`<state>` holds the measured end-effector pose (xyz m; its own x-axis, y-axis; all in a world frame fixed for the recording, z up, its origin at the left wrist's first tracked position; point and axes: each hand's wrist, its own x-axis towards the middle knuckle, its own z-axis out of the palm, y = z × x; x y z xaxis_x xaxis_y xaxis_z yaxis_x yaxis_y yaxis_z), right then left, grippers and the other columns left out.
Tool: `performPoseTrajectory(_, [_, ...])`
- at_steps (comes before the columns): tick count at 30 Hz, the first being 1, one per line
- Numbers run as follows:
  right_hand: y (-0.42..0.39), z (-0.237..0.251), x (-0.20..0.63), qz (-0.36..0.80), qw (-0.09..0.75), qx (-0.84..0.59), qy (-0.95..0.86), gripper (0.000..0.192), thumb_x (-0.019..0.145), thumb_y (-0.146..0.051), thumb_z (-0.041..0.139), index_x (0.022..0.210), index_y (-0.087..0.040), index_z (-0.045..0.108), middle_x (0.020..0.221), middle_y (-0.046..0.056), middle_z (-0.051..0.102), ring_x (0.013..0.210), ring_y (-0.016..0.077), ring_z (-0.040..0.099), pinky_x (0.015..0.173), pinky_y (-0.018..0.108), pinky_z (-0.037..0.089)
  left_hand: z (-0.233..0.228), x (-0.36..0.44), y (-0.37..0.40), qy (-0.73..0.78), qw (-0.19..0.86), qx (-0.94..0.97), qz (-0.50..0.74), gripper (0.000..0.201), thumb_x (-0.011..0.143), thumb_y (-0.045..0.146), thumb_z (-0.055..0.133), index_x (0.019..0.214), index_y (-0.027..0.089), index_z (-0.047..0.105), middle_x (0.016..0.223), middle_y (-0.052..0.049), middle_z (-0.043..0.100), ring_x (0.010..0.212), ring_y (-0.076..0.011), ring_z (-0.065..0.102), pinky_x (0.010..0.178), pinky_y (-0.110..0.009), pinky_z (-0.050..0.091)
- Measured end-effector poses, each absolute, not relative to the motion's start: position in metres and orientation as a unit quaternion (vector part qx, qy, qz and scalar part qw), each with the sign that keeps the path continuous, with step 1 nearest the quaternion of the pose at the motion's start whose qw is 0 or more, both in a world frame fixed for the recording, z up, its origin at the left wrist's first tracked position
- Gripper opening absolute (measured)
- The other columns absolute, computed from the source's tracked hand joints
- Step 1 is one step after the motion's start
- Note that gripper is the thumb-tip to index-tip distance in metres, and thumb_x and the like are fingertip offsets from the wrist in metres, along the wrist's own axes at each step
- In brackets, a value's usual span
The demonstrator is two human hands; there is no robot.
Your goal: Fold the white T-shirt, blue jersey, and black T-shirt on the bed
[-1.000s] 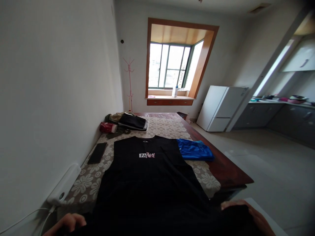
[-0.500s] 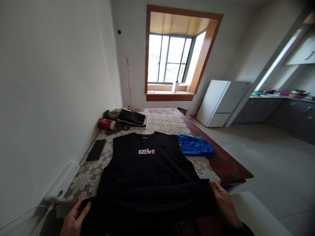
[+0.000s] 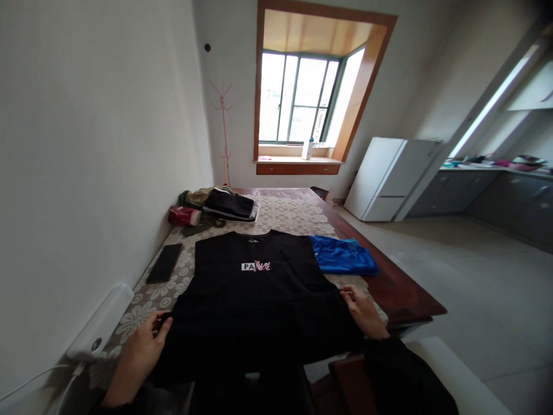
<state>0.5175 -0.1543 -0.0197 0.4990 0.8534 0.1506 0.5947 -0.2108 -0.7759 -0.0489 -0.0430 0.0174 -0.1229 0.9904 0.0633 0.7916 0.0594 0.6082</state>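
Note:
A black T-shirt (image 3: 254, 300) with a small white and pink print on its chest lies spread on the table, neckline away from me and lower end hanging toward me. My left hand (image 3: 140, 354) pinches its left edge between thumb and fingers. At the opposite edge, my right hand (image 3: 363, 311) is closed on the fabric, a little farther up the table. Just beyond the shirt's right shoulder is a folded blue garment (image 3: 343, 255). A dark phone (image 3: 164, 263) lies to the left of the shirt.
Folded clothes (image 3: 228, 204) and a red packet (image 3: 184, 215) sit at the table's far left. A white power strip (image 3: 101, 323) with cables stands by the wall. The table (image 3: 397, 288) has a flowered cloth (image 3: 285, 213). A white fridge (image 3: 389, 178) stands beyond.
Both hands have moved forward along the shirt's sides, away from me. The lower part of the shirt, bunched and raised before, now lies flatter over the near edge.

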Motion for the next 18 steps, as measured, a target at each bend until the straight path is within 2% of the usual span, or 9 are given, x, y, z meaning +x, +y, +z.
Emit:
performPoseTrajectory(2, [-0.156,-0.021,0.52,0.198,0.408,-0.747,-0.487,0.035,0.085,-0.058,0.056,0.097,-0.027,0.067,0.089,0.006,0.075,0.088,0.0302,0.071,0.076,0.04,0.054,0.015,-0.051,-0.041,0.694,0.191,0.645,0.257,0.041,0.074,0.058,0.05,0.09,0.024,0.068,0.089,-0.011,0.079,0.087,-0.033,0.075,0.076,-0.04,0.057])
performPoseTrajectory(5, [-0.163,-0.014,0.522,0.272,0.402,-0.725,-0.489,0.044,0.076,-0.058,0.071,0.106,-0.026,0.068,0.093,0.005,0.076,0.093,0.0306,0.071,0.078,0.039,0.056,0.013,-0.054,-0.044,0.682,0.194,0.646,0.282,0.042,0.074,0.062,0.054,0.086,0.025,0.07,0.087,-0.008,0.08,0.085,-0.0312,0.076,0.071,-0.037,0.058])
performPoseTrajectory(8, [-0.168,-0.007,0.518,0.298,0.432,-0.709,-0.472,0.04,0.073,-0.057,0.075,0.098,-0.025,0.069,0.095,0.005,0.077,0.095,0.0308,0.071,0.082,0.038,0.057,0.015,-0.056,-0.049,0.674,0.215,0.63,0.32,0.042,0.074,0.064,0.057,0.084,0.026,0.071,0.079,-0.006,0.079,0.077,-0.029,0.075,0.066,-0.034,0.058])
performPoseTrajectory(11, [-0.174,-0.008,0.515,0.259,0.455,-0.72,-0.455,0.036,0.078,-0.061,0.068,0.086,-0.025,0.07,0.085,0.004,0.076,0.086,0.0298,0.072,0.077,0.038,0.056,0.018,-0.057,-0.056,0.651,0.264,0.61,0.367,0.043,0.072,0.065,0.062,0.084,0.025,0.071,0.076,-0.004,0.078,0.079,-0.0288,0.075,0.071,-0.035,0.06])
performPoseTrajectory(15, [-0.184,-0.018,0.519,0.176,0.45,-0.751,-0.45,0.041,0.082,-0.063,0.062,0.089,-0.024,0.071,0.087,0.004,0.076,0.088,0.0303,0.07,0.077,0.037,0.054,0.018,-0.062,-0.066,0.636,0.329,0.568,0.405,0.048,0.067,0.068,0.068,0.087,0.024,0.07,0.079,-0.003,0.078,0.086,-0.03,0.075,0.072,-0.035,0.062])
performPoseTrajectory(18, [-0.188,-0.021,0.52,0.145,0.438,-0.764,-0.452,0.043,0.085,-0.063,0.058,0.094,-0.024,0.072,0.087,0.005,0.076,0.089,0.0307,0.07,0.076,0.036,0.053,0.014,-0.066,-0.068,0.649,0.33,0.562,0.393,0.047,0.064,0.067,0.069,0.085,0.024,0.071,0.076,-0.003,0.077,0.081,-0.0295,0.075,0.07,-0.034,0.062])
